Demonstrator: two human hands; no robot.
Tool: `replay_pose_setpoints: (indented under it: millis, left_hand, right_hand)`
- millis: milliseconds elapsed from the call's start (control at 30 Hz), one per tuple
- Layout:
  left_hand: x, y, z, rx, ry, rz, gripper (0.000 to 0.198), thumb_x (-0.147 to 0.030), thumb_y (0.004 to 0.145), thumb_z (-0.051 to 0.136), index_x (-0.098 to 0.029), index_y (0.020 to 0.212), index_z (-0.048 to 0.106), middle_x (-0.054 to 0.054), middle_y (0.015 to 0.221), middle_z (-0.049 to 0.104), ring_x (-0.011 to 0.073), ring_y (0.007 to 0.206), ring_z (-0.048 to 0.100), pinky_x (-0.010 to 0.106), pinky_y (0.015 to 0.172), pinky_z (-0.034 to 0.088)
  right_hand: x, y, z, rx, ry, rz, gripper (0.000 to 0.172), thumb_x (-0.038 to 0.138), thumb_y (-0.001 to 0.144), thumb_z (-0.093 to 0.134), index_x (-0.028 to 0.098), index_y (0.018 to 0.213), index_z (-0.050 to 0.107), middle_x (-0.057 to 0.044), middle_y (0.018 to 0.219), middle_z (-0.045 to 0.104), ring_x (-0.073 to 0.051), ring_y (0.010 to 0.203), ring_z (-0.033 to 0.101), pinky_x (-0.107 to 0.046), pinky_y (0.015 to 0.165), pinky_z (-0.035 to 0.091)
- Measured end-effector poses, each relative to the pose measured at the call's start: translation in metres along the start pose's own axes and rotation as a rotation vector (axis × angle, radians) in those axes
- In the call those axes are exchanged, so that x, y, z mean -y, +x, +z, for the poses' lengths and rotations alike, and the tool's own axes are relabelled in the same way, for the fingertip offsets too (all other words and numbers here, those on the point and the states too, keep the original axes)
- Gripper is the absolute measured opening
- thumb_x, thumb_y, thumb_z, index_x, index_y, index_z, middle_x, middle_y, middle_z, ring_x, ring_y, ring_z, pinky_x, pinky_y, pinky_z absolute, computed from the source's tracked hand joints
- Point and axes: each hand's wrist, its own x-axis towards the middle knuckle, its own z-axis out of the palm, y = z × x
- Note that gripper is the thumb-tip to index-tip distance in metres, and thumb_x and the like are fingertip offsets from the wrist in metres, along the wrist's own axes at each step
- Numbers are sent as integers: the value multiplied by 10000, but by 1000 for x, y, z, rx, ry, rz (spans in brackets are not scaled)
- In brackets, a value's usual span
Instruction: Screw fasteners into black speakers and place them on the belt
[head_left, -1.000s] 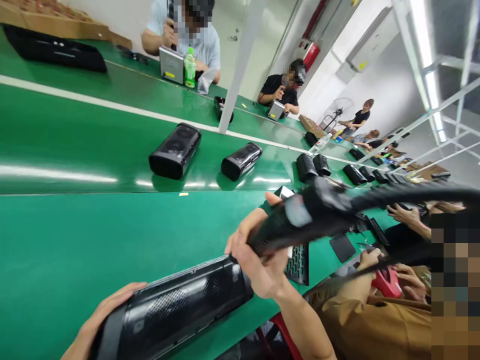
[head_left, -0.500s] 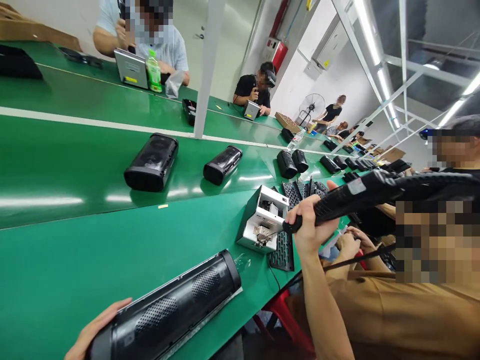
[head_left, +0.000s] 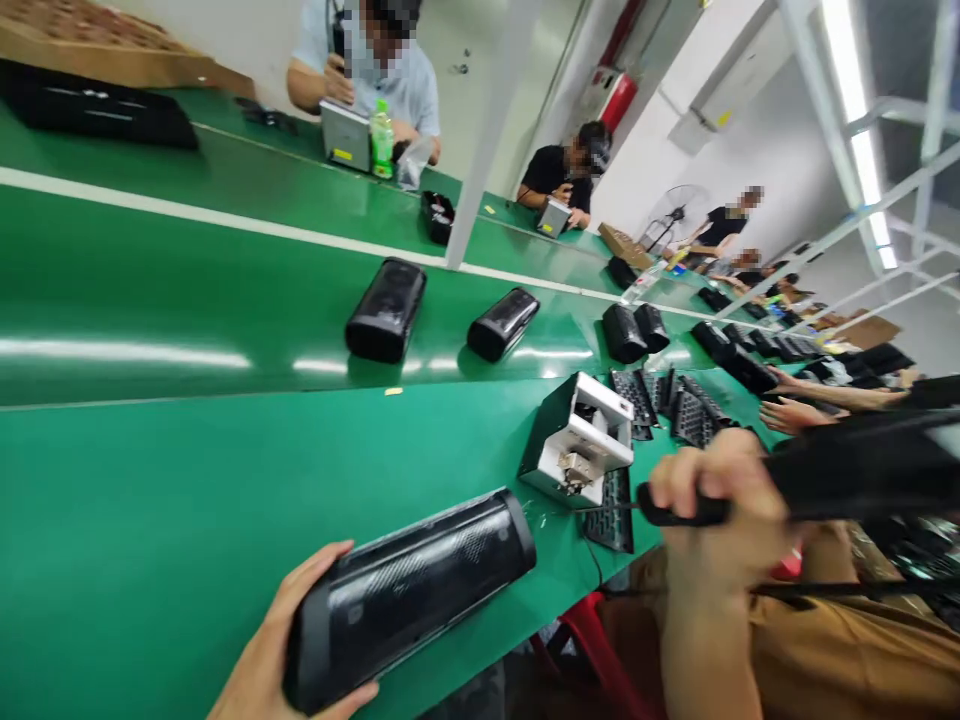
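My left hand point(head_left: 281, 640) grips the near end of a long black speaker housing point(head_left: 420, 590), thumb on one side and fingers on the other. The housing lies slanted on the green table, with perforated patches along its upper face. In my right hand point(head_left: 724, 500) is a black electric screwdriver point(head_left: 682, 503), blurred by motion and closed in by my fingers. Its thin bit points left, passing by the lower front of a white and black screw feeder point(head_left: 577, 445). Whether a screw sits on the bit tip I cannot make out.
Perforated black panels point(head_left: 694, 410) lie behind the feeder. On the green conveyor belt point(head_left: 187, 290) stand several black housings point(head_left: 386, 310). A white post point(head_left: 487, 140) rises beyond it. Co-workers sit across the belt; another person's hands point(head_left: 799, 410) work at right. A red stool point(head_left: 600, 650) is below.
My right hand has drawn the screwdriver down and back from the feeder's front. The view has turned left, and my left hand now shows more fully around the housing's end.
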Motion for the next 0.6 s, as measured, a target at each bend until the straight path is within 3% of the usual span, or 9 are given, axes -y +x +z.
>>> replay_pose_setpoints:
  millis: [67,133,200,300,467,600]
  left_hand:
    - [-9,-1,-3,33,-12,-3,999,-699,950,817,-446,1777,317,135,1777,536,493,1619,567,726,1317,510]
    - [-10,-2,-5,59,-41,-19,1070,-740,960,811,-429,1816,249,161,1798,511,491,1630,559,748,1317,495]
    - [-5,-3,-6,72,-55,-24,1112,-729,964,816,-417,1839,204,173,1813,500,491,1635,556,753,1314,499]
    - [5,-3,-4,85,-44,-3,1145,-675,921,873,-414,1835,235,146,1818,514,500,1624,569,724,1291,548]
    - [6,-3,-4,134,9,76,1181,-540,889,953,-384,1826,253,149,1810,521,448,1612,596,637,1309,561]
    - [4,-4,-4,130,62,129,1222,-520,892,968,-352,1842,219,168,1799,535,420,1609,608,603,1296,581]
  right_hand:
    - [24,5,26,103,91,34,284,206,949,811,231,754,607,129,586,422,-60,301,350,-185,340,428]
    - [33,2,59,188,218,77,278,216,984,819,234,772,641,125,607,450,-54,320,379,-185,370,476]
    - [28,-10,91,226,338,123,123,208,994,818,280,978,719,131,651,547,-69,342,434,-196,383,511]
    - [10,-30,125,289,422,181,358,192,1026,773,360,1329,684,141,714,624,-87,356,464,-203,370,507]
    - [-2,-47,146,433,372,182,338,248,1072,770,427,1339,666,123,727,598,-105,377,414,-257,375,492]
    - [-8,-53,152,464,354,199,249,253,1093,748,418,1271,688,111,735,600,-114,380,414,-280,376,479]
